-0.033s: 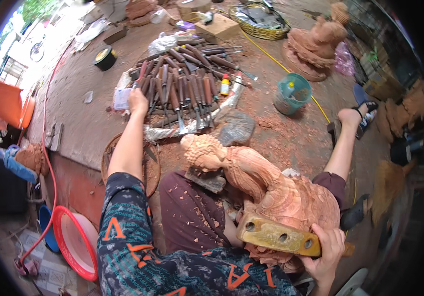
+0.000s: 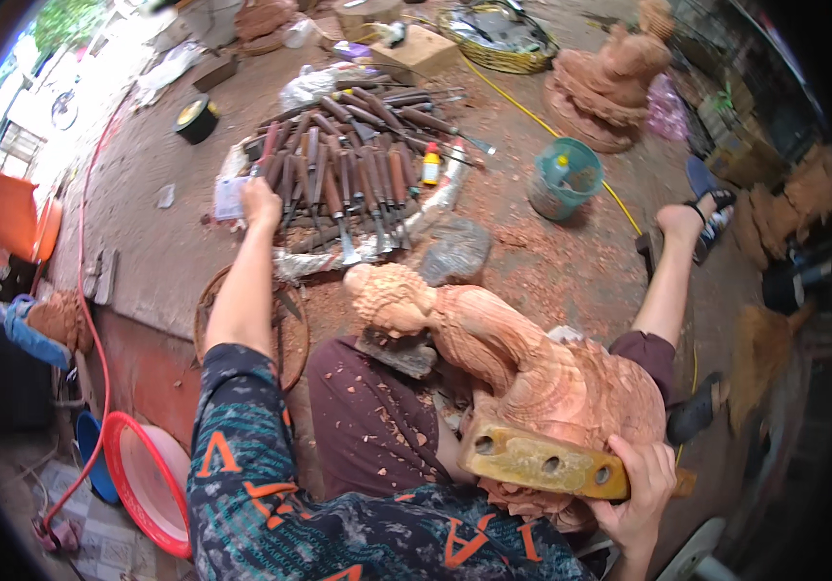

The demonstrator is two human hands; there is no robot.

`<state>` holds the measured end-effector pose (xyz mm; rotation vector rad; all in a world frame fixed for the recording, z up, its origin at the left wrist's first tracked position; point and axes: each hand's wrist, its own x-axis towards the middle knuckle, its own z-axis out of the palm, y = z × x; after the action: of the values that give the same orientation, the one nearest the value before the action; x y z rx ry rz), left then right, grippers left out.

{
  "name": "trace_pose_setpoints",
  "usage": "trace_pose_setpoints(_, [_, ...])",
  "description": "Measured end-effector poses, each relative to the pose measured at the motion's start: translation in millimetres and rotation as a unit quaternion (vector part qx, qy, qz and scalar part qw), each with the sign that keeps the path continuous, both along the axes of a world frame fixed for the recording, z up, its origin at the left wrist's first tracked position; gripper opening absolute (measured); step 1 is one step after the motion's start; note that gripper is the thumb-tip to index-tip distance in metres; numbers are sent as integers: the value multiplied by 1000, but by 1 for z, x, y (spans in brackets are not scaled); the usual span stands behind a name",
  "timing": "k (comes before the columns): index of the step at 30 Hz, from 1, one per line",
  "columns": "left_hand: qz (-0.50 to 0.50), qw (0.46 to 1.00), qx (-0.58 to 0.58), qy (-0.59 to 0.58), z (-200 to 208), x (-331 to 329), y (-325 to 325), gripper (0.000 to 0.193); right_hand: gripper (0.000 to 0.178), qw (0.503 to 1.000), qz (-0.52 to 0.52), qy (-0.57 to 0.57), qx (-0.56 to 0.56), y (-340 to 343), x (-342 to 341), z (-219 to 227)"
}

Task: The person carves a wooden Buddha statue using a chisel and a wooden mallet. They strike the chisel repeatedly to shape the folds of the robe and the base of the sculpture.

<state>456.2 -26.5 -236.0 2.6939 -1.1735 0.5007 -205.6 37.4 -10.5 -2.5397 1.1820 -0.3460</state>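
Note:
On the far left, my left hand (image 2: 260,204) reaches to the edge of a pile of wooden-handled carving chisels (image 2: 338,174). Its fingers are closed at the right edge of a small clear plastic box (image 2: 229,198). Across my lap leans a reddish wooden statue (image 2: 522,353), its curly-haired head pointing left and resting by a dark wood block (image 2: 398,356). My right hand (image 2: 636,489) grips one end of a worn yellow bar (image 2: 532,463) with three round holes, held against the statue's near side. Part of the statue's base is hidden behind the bar.
A teal bucket (image 2: 563,184) and a yellow bottle with a red cap (image 2: 431,165) stand beyond the statue. Another carved statue (image 2: 609,87) sits far right, beside a yellow cord. A red-rimmed basin (image 2: 150,484) lies tilted at lower left. Wood chips litter the floor.
The whole view has shifted slightly, so most things appear a little farther left. Both hands keep their places on the box and the yellow bar.

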Motion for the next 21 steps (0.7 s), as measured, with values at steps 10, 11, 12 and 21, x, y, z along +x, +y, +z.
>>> trace_pose_setpoints(10, [-328,609,-441,571,166,-231,53,30,52,991,-17,-119,-56,7,-11,-17])
trace_pose_setpoints(11, [-362,613,-443,545,182,-262,64,34,53,986,-6,-156,-58,6,-12,-20])
trace_pose_setpoints(12, [-398,608,-444,523,193,-294,69,37,53,982,-16,-178,-67,10,-16,-21])
trace_pose_setpoints(21, [-769,566,-216,206,224,-466,78,37,50,915,-240,-322,-44,65,-85,-60])
